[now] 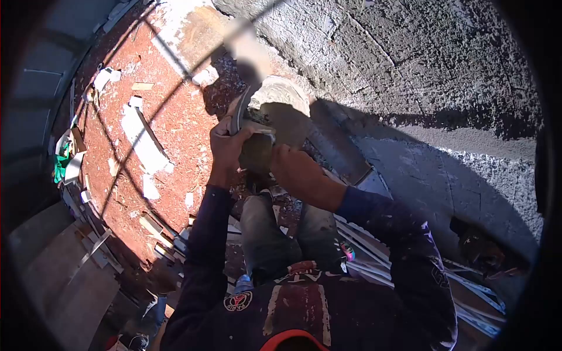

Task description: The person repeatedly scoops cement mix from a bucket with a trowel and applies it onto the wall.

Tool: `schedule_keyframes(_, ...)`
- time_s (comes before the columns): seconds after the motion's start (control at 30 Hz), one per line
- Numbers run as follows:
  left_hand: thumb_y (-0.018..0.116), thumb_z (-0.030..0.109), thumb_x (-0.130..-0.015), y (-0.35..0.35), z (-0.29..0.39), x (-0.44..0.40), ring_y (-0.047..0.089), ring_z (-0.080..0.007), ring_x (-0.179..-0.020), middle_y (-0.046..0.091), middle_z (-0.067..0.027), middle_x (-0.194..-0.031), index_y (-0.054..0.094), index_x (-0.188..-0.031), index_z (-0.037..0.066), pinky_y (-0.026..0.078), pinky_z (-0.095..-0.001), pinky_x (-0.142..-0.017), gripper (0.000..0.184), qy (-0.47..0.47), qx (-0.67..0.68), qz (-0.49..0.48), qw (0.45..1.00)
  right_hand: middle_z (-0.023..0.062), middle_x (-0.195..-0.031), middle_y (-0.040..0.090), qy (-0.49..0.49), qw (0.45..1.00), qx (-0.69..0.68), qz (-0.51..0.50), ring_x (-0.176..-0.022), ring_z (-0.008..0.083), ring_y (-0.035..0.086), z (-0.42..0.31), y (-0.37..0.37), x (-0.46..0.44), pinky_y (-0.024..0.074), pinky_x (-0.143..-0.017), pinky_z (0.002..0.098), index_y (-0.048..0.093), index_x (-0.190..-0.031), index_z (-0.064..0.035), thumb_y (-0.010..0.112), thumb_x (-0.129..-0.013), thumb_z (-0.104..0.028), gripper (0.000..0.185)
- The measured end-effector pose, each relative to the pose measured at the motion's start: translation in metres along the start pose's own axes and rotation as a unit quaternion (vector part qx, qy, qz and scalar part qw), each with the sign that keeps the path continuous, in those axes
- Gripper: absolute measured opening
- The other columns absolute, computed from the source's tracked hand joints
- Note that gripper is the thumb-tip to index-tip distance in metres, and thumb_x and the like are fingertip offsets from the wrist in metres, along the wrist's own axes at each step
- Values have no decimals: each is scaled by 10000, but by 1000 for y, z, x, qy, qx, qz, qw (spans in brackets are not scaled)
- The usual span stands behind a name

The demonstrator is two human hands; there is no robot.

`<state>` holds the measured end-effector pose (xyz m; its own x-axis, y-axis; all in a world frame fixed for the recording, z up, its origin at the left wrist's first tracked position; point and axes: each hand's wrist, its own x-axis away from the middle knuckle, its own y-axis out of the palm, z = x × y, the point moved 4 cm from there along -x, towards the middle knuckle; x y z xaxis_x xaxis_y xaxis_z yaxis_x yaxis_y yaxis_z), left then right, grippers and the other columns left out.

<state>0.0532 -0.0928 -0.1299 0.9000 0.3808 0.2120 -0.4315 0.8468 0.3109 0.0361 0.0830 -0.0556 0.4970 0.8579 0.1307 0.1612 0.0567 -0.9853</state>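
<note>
A curved grey strip-like tool (241, 110) rises from my left hand (227, 146), whose fingers are wrapped round its lower end. Close by on the right, my right hand (293, 167) is closed beside a squarish greenish-grey piece (256, 152) between the two hands. What its fingers grip is hidden. Just beyond my hands lies a round, pale-rimmed container (287, 88) with grey wet material in it, partly in shadow.
A rough grey plastered wall (410, 70) fills the upper right. Reddish ground (181, 128) with white scraps lies to the left. Long pale strips (369, 257) lie right of my legs. Another person (252, 52), blurred, is just past the tool.
</note>
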Motion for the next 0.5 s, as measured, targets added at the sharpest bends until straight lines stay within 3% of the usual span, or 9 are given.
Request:
schedule_keyframes(0.1,632,-108,-784,-13,40,-1,644,-117,-907,670,-74,-1066,596,-1207,-39,525,-252,-790,430,46,30,-26,998,187,-754,648,-68,995,-58,-49,-718,323,679,-20,-21,13,551,-611,401,638,-875,26,526,-827,-112,184)
schedule_keyframes(0.17,672,-83,-747,-8,68,7,575,-74,-786,636,-21,-943,652,-997,-14,476,-244,-707,260,62,25,-5,998,137,-684,577,149,943,-297,22,-649,308,618,11,-50,11,528,-613,442,605,-911,-34,529,-825,-134,153)
schedule_keyframes(0.2,688,-74,-731,-13,70,4,552,-58,-747,633,-8,-924,671,-946,-10,457,-241,-677,226,75,6,-12,997,132,-697,587,214,954,-204,-45,-662,275,620,22,-44,-4,527,-614,414,612,-882,-51,527,-831,-135,130)
schedule_keyframes(0.23,688,-74,-731,-15,75,5,552,-58,-747,633,-8,-924,671,-946,-10,457,-241,-677,226,74,7,-11,997,161,-719,609,13,996,88,19,-706,275,637,6,-25,-1,525,-626,418,614,-868,-34,521,-842,-143,146)
schedule_keyframes(0.3,625,-136,-746,-10,91,-8,641,-132,-950,664,-83,-1115,579,-1227,-38,518,-259,-824,493,67,2,-46,997,163,-712,601,-73,993,-76,44,-717,266,641,-32,-7,-1,525,-620,405,623,-887,-22,523,-841,-130,154)
schedule_keyframes(0.33,612,-143,-731,-9,103,-10,640,-133,-949,665,-82,-1117,584,-1223,-34,516,-259,-824,505,92,63,-56,992,189,-710,594,-42,999,6,-20,-729,304,643,-41,-52,5,525,-645,422,629,-907,-3,505,-845,-126,186)
schedule_keyframes(0.37,612,-143,-731,-16,105,-7,640,-133,-949,665,-82,-1117,584,-1223,-34,516,-259,-824,505,89,60,-48,993,227,-733,596,34,973,-230,-5,-744,374,635,-8,-44,9,515,-707,456,620,-910,37,473,-855,-129,228)
schedule_keyframes(0.4,609,-134,-724,-23,107,-4,639,-133,-945,665,-82,-1112,575,-1234,-37,512,-258,-829,520,101,5,-69,992,261,-776,602,139,962,-222,-75,-794,432,628,-1,-79,6,495,-790,497,626,-790,2,450,-881,-195,279)
schedule_keyframes(0.5,611,-76,-676,-14,135,13,489,-41,-635,595,32,-809,668,-834,-30,399,-228,-553,174,133,-117,-43,983,233,-839,625,61,996,0,-63,-806,416,625,32,-137,-5,497,-780,505,601,-886,25,460,-889,-202,267)
